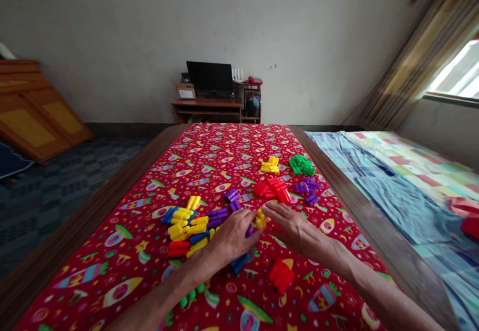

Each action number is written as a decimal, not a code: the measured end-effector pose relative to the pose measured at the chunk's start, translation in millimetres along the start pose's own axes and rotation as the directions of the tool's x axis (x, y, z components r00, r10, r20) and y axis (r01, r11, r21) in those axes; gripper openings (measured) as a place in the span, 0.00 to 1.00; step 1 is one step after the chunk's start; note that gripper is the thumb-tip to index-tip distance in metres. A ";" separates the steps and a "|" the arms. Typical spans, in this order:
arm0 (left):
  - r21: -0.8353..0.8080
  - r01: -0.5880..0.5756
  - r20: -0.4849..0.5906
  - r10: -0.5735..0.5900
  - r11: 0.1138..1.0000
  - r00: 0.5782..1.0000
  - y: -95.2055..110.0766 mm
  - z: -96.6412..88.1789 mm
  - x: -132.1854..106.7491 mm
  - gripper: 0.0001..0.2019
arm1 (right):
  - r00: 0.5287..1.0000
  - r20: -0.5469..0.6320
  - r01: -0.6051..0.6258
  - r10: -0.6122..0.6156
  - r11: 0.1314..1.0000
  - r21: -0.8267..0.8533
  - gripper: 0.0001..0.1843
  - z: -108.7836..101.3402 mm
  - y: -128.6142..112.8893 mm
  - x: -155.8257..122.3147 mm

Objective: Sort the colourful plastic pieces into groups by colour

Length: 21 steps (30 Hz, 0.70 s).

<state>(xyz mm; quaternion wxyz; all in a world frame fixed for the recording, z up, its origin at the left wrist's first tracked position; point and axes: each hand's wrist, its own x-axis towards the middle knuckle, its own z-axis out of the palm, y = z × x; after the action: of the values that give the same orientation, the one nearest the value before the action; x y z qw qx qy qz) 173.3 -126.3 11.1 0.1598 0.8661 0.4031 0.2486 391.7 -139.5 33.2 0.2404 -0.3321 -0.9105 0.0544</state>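
Between my two hands is a small yellow plastic building block [261,219], with rounded tube-like parts. My left hand [235,234] has its fingertips and thumb around the block's left side. A purple block [249,230] shows partly under that palm. Just right of the yellow block, my right hand [294,226] has its fingers stretched out, palm down, holding nothing I can see. Left of my left hand lies a mixed heap of yellow blocks [181,216], purple blocks [217,216] and red blocks [178,248]. A blue block [240,262] is partly hidden below my left wrist.
Sorted groups lie farther right: red blocks [275,190], yellow blocks [270,164], green blocks [301,164] and purple blocks [308,190]. Another red cluster [281,275] is nearer me. A red patterned cloth [220,171] covers the table. A bed [396,191] stands at right.
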 end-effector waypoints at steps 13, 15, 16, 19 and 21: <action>0.088 0.022 -0.254 0.001 0.996 0.967 -29.1 -27.8 13.1 0.14 | 0.976 0.092 -0.161 0.195 0.942 -0.294 0.17 -39.5 91.8 115.1; 0.193 0.028 -0.248 0.022 0.981 0.968 -42.4 -26.2 11.5 0.15 | 0.922 0.184 -0.226 0.342 0.858 -0.462 0.16 -38.6 116.0 138.0; 0.226 0.038 -0.231 0.016 0.973 0.973 -49.8 -24.4 10.1 0.15 | 0.895 0.210 -0.242 0.393 0.825 -0.511 0.16 -35.8 124.6 147.4; 0.261 0.074 -0.142 -0.038 0.962 0.989 -70.4 -16.9 4.6 0.16 | 0.858 0.244 -0.261 0.452 0.793 -0.551 0.16 -23.6 138.1 165.2; 0.263 0.101 -0.089 -0.080 0.960 0.993 -79.3 -13.5 1.5 0.17 | 0.843 0.267 -0.265 0.468 0.791 -0.551 0.16 -17.0 141.0 169.8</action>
<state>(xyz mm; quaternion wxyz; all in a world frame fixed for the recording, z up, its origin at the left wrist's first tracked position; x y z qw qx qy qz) 117.5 -74.6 -15.1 0.0373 0.8501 0.4779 0.2179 368.6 75.6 79.8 -0.0541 -0.5381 -0.8383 -0.0688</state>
